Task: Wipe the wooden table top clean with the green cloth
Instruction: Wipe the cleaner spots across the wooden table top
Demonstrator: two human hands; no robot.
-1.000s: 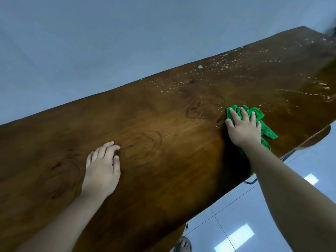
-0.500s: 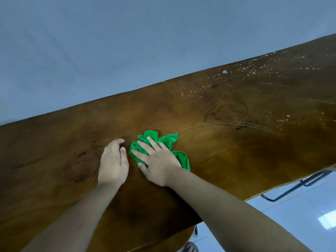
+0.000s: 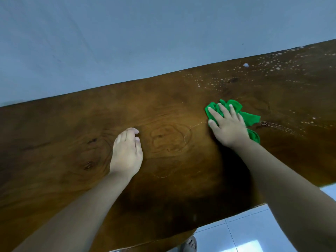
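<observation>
Cloth: I see the crumpled green cloth point(image 3: 236, 113) toward the far right of the wooden tabletop point(image 3: 172, 179), pinned flat under my right hand point(image 3: 228, 127), fingers spread wide over it. My left hand point(image 3: 126, 153) rests palm-down mid-tabletop, fingers close together, holding nothing. White droplets point(image 3: 263, 70) speckle the far right corner.

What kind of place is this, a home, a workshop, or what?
Probably an indoor room, perhaps a home or office, though I can't tell which. It shows a plain pale wall, a glossy white tiled floor and a polished wooden slab table top speckled with white droplets.
</observation>
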